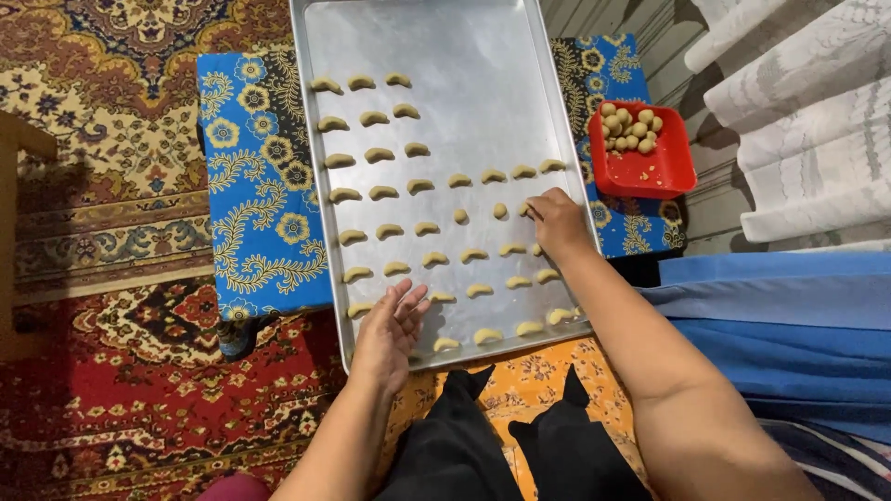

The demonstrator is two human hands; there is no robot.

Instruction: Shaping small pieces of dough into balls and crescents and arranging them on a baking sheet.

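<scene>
Pale dough piece (527, 210) under right hand (558, 223)

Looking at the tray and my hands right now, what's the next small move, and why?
Probably bend the dough piece under the right hand into a crescent. In that row on the metal tray, two small round dough pieces are unshaped, while the other rows hold finished crescents. The left hand rests open on the tray's near edge.

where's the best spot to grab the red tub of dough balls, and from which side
Probably the red tub by its near rim, reaching in from the right, on the right hand side. The dough balls are heaped in the far corner, so the near part is bare, and the metal tray crowds the tub's left side.
</scene>
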